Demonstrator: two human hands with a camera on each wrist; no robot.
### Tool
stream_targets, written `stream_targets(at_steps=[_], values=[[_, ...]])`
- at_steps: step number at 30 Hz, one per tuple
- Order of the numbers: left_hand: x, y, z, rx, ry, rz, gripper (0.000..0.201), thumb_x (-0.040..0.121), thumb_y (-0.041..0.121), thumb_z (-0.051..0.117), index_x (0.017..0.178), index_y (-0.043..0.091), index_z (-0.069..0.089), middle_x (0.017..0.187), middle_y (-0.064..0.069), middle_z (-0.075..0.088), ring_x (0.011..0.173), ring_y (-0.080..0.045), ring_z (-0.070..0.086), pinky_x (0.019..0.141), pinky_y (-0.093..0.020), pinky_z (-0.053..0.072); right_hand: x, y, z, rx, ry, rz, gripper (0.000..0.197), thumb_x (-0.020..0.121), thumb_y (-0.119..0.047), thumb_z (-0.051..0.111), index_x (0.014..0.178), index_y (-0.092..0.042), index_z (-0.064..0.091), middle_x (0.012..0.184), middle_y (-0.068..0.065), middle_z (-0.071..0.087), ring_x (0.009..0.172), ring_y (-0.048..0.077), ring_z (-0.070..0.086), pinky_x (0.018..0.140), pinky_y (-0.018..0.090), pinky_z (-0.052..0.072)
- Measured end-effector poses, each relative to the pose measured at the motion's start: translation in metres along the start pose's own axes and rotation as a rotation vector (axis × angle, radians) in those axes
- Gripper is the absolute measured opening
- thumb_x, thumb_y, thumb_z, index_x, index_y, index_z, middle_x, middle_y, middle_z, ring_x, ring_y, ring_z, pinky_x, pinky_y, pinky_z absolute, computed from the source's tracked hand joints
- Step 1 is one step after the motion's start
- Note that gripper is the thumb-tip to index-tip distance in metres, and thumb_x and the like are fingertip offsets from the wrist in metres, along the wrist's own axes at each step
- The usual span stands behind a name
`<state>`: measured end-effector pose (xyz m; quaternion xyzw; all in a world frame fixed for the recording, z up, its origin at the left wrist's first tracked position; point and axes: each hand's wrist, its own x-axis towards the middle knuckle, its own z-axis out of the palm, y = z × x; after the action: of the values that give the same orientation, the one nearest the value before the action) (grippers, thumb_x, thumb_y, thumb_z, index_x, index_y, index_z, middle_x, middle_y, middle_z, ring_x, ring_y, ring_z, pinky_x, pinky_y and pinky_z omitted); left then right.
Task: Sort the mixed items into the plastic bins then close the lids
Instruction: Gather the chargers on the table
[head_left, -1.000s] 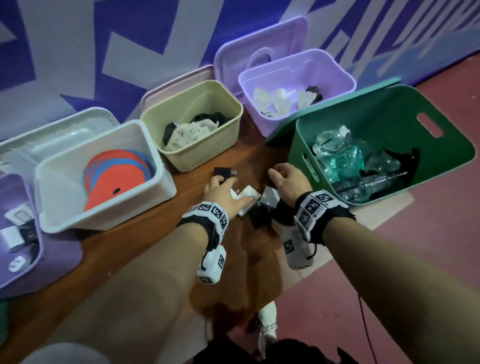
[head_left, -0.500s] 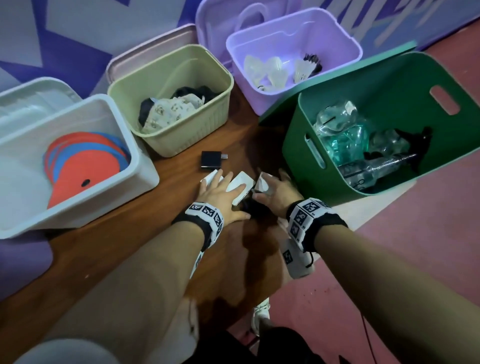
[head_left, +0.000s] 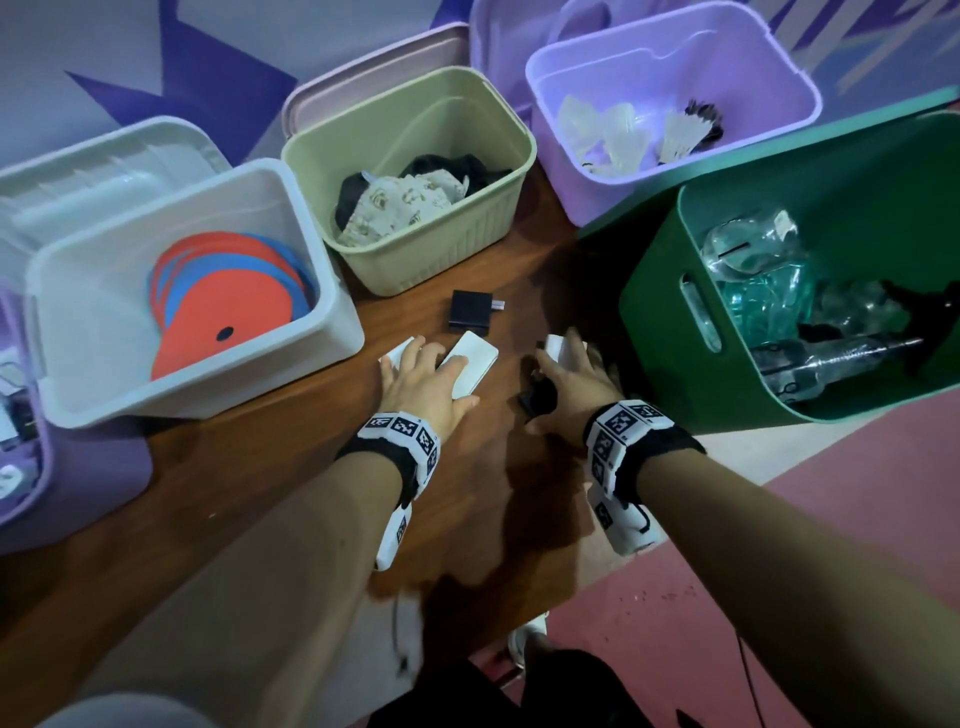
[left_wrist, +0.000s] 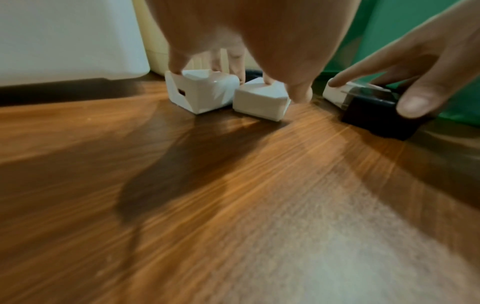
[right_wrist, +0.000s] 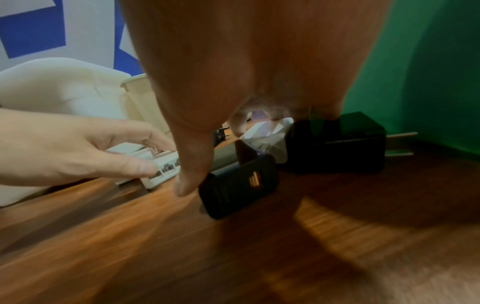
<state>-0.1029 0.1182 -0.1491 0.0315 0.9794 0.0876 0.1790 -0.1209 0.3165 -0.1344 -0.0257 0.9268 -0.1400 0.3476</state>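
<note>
A: What are the hands doing?

B: The left hand (head_left: 423, 382) lies flat with fingers spread, fingertips resting on two white chargers (left_wrist: 226, 95) that sit side by side on the counter (head_left: 270, 499). It presses them; nothing is curled round them.

A: And the right hand (head_left: 571, 387)?

B: Also spread, fingers reaching down over a small cluster: a black charger (right_wrist: 240, 186) by the thumb, a white adapter (head_left: 561, 348) under the fingertips, and a second black plug (right_wrist: 335, 144) with metal prongs, lying against the green bin (head_left: 660, 291). Whether it truly grips any of them I cannot tell.

A: Anything loose farther out?

B: One black adapter (head_left: 470, 310) just beyond the left hand, untouched.

A: The bins?

B: All open. The white bin (head_left: 332, 312) holds red and blue discs (head_left: 223, 304), the beige bin (head_left: 493, 223) cloth, the lilac bin (head_left: 675, 67) shuttlecocks, the green one clear bottles (head_left: 763, 280). A purple bin (head_left: 36, 499) sits at the far left.
</note>
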Motion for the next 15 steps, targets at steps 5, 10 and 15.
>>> stream_targets(at_steps=[5, 10, 15], values=[[0.0, -0.004, 0.001, -0.008, 0.14, -0.073, 0.065, 0.082, 0.059, 0.058, 0.135, 0.027, 0.04, 0.145, -0.006, 0.03, 0.137, -0.025, 0.019, 0.112, -0.048, 0.021, 0.001, -0.001, -0.001, -0.022, 0.106, -0.012, 0.091, 0.075, -0.064, 0.062, 0.148, -0.041, 0.011, 0.157, -0.005, -0.02, 0.146, 0.028, -0.012, 0.117, 0.051, -0.001], [0.005, -0.002, 0.009, -0.096, -0.05, -0.192, 0.081, 0.082, 0.066, 0.051, 0.148, 0.036, 0.014, 0.158, -0.001, -0.005, 0.145, -0.03, -0.007, 0.113, -0.053, 0.018, -0.003, 0.003, 0.002, 0.09, 0.042, 0.04, 0.114, 0.059, -0.066, 0.075, 0.144, -0.048, 0.001, 0.155, -0.006, -0.027, 0.145, 0.033, -0.015, 0.112, 0.057, 0.017], [0.004, -0.004, 0.01, -0.089, -0.02, -0.188, 0.069, 0.083, 0.062, 0.053, 0.141, 0.033, 0.029, 0.156, -0.003, 0.003, 0.143, -0.03, -0.001, 0.108, -0.05, 0.03, 0.003, 0.002, 0.009, 0.017, 0.102, 0.002, 0.106, 0.065, -0.062, 0.073, 0.144, -0.044, 0.004, 0.155, -0.007, -0.023, 0.144, 0.034, -0.008, 0.111, 0.057, 0.019]])
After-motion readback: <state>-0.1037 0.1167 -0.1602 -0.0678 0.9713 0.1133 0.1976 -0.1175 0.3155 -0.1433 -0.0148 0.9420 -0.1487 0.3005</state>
